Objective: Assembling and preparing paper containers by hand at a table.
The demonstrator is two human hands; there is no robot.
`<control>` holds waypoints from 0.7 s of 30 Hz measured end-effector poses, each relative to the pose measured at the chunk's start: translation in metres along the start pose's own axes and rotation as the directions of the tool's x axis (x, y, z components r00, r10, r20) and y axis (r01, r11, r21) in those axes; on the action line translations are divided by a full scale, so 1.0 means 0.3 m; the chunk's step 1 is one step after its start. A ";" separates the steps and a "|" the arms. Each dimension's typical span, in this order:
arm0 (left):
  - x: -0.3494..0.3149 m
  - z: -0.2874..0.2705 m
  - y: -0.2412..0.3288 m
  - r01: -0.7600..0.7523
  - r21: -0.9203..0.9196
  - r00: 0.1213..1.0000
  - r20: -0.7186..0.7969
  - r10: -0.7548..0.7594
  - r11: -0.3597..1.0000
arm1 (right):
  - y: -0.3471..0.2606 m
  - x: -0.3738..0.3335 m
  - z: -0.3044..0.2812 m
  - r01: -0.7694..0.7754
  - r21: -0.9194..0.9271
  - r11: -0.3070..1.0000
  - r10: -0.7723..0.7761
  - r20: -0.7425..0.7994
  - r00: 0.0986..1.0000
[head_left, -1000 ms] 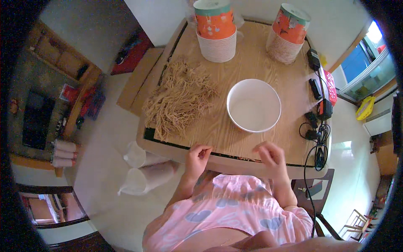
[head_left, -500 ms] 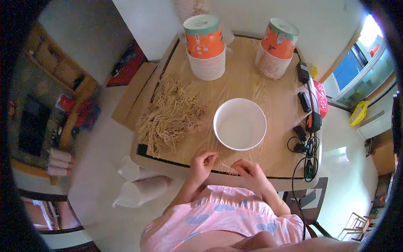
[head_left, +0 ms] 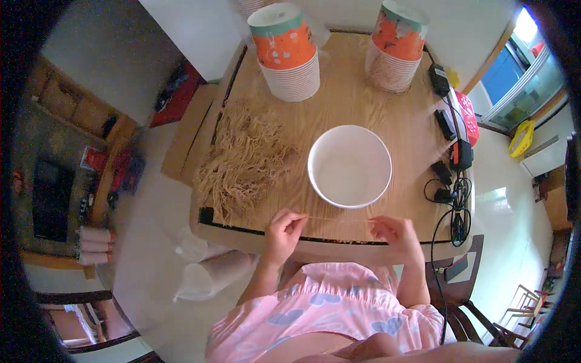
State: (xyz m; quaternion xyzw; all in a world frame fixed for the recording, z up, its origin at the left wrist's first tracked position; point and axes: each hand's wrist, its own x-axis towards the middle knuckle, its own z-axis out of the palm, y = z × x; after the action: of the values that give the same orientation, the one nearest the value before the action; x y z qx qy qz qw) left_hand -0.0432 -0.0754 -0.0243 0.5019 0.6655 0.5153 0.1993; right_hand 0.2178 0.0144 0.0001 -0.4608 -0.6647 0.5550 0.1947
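A thin tan string [head_left: 336,219] stretches nearly level above the front edge of the table. My left hand [head_left: 284,235] pinches one end between thumb and fingertips, and my right hand [head_left: 394,235] pinches the other. Just beyond the string stands a white round paper tub [head_left: 350,198], its open top up and nothing visible inside. Left of the tub lies a loose, tangled heap of similar tan strings [head_left: 242,160], apart from both hands.
Two stacks of upturned orange and white paper tubs, one [head_left: 285,51] left and one [head_left: 396,45] right, stand at the table's back. Black adapters and coiled cables [head_left: 460,209] line the right edge. Clear bags of stacked tubs [head_left: 215,275] lie below left.
My hands have moved apart, the right one going rightward, and the string between them is now drawn straight. The view has shifted slightly, so the table items appear higher.
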 end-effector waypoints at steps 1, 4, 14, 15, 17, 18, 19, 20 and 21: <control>-0.014 0.004 0.008 -0.030 -0.008 0.998 0.059 0.030 1.000 | 0.006 -0.004 -0.008 0.033 0.059 0.998 -0.030 -0.048 0.998; -0.048 -0.009 0.025 -0.064 0.044 0.976 0.210 0.053 0.997 | -0.068 -0.042 -0.018 0.179 0.008 0.984 -0.175 -0.181 0.968; -0.097 0.052 0.095 -0.194 -0.179 0.818 0.513 0.259 0.965 | -0.320 -0.041 0.088 0.617 0.458 0.640 -0.267 -0.620 0.738; -0.065 0.044 0.099 -0.263 -0.196 0.751 0.574 0.328 0.945 | -0.356 -0.045 0.082 0.637 0.414 0.650 -0.230 -0.692 0.684; 0.007 0.033 0.119 -0.254 -0.201 0.858 0.404 0.316 0.946 | -0.353 -0.050 0.049 0.660 0.334 0.673 -0.286 -0.705 0.649; 0.090 0.013 0.121 -0.443 -0.080 0.837 0.322 0.444 0.893 | -0.344 -0.049 0.028 0.684 0.324 0.654 -0.357 -0.664 0.656; 0.167 0.017 0.128 -0.428 -0.091 0.862 0.258 0.436 0.899 | -0.338 -0.050 0.012 0.705 0.306 0.640 -0.424 -0.624 0.656; 0.239 0.018 0.131 -0.409 -0.089 0.889 0.188 0.418 0.908 | -0.345 -0.045 0.024 0.638 0.331 0.696 -0.335 -0.636 0.695; 0.318 0.025 0.158 -0.465 -0.057 0.869 0.162 0.468 0.883 | -0.346 -0.043 0.025 0.603 0.335 0.724 -0.329 -0.602 0.728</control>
State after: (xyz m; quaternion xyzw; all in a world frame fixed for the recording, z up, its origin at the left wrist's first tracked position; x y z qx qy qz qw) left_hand -0.0550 0.0099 0.0389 0.6884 0.5007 0.5085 0.1295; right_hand 0.1772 0.0038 0.0963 -0.3297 -0.5156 0.4994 0.6132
